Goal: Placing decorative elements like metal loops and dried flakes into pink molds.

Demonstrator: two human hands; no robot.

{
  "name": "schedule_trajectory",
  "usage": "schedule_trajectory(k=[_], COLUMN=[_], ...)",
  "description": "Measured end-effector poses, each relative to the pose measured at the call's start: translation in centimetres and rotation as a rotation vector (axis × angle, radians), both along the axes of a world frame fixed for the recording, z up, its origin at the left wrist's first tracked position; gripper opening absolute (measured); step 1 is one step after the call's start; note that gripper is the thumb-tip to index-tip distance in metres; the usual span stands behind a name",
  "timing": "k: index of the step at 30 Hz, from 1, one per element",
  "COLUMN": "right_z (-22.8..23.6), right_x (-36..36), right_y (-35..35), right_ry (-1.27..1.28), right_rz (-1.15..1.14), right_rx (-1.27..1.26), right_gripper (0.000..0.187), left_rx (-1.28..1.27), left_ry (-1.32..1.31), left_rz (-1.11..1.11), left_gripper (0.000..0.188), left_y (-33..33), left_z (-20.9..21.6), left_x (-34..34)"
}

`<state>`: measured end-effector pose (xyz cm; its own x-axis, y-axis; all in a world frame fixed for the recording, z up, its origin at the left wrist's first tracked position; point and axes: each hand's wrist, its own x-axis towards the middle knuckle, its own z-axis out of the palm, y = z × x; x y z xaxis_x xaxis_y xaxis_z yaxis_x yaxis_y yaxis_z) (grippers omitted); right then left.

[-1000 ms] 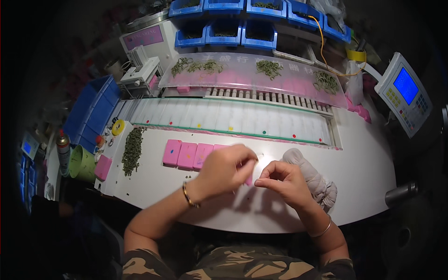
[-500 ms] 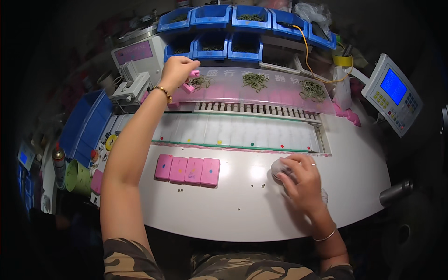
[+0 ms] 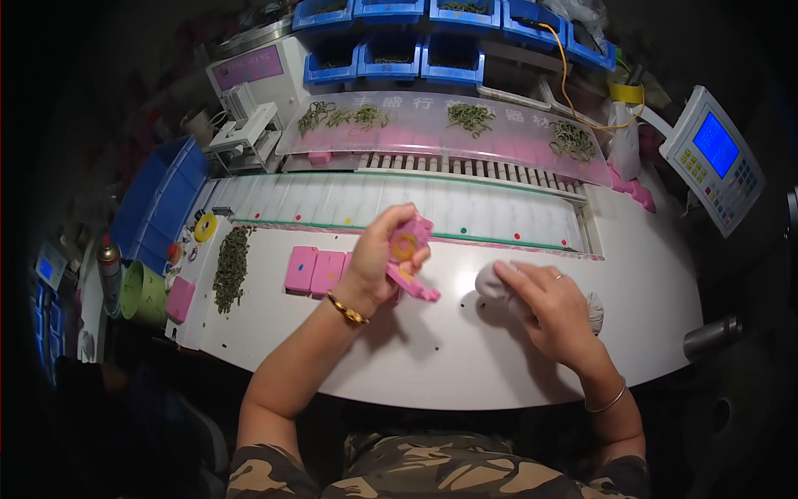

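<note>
My left hand (image 3: 374, 259) is raised over the middle of the white table, closed round a pink rubber mould (image 3: 409, 236). The mould is spread apart, one flap hanging low, with a yellowish round hollow showing inside. To its right, my right hand (image 3: 555, 314) has its fingers wrapped over a white cloth pouch (image 3: 490, 283) just above or on the tabletop. Another whitish pouch (image 3: 595, 314) lies partly behind that hand. Left of my left hand stand pink mould blocks (image 3: 301, 269) in a row, some hidden by the hand.
Dark green small pieces (image 3: 231, 270) are heaped at the left. Behind runs a white tray strip (image 3: 374, 202) with coloured dots, then a clear shelf (image 3: 416, 125) bearing green clumps (image 3: 470, 119). Blue bins (image 3: 389, 58) stand above. A keypad display (image 3: 715, 154) stands right, a dark cylinder (image 3: 712, 337) below it.
My left hand has come from the clear shelf down over the table with the pink mould, now spread open. My right hand stays on the pouch. The view has shifted slightly.
</note>
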<state>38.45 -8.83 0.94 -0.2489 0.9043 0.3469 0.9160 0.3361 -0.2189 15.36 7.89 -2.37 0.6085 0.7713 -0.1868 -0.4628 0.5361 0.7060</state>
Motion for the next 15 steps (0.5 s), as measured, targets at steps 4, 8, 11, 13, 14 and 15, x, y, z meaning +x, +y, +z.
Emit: schedule_trajectory(k=[4,8,11,13,14,15], right_z=[4.8,2.7,3.1,3.9,4.4,4.7], right_x=[-3.1,-7.1,-5.2,-5.2,-5.5,-5.9], right_y=[0.6,0.0,-0.4,-1.0,-1.3,-1.5], right_ry=[-0.010,-0.365,-0.287,-0.293,-0.277,-0.266], right_rz=[-0.161,0.041,0.110,0.053,-0.005,-0.071], right_rx=[0.504,0.363,0.229,0.266,0.349,0.436], right_gripper=[0.056,0.045,0.045,0.045,0.044,0.043], left_rx=[0.063,0.437,0.618,0.294,0.299,0.296], left_ry=[0.099,0.217,0.270,0.287,0.269,0.263], left_rz=[0.034,0.133,0.140,0.022,0.007,0.015], left_gripper=[0.017,0.015,0.019,0.016,0.015,0.015], left_y=[-3.4,-4.1,-4.7,-6.4,-6.5,-6.6], left_z=[0.0,-0.8,-1.1,1.3,1.6,1.4], left_x=[1.8,2.6,2.0,1.9,2.0,2.7])
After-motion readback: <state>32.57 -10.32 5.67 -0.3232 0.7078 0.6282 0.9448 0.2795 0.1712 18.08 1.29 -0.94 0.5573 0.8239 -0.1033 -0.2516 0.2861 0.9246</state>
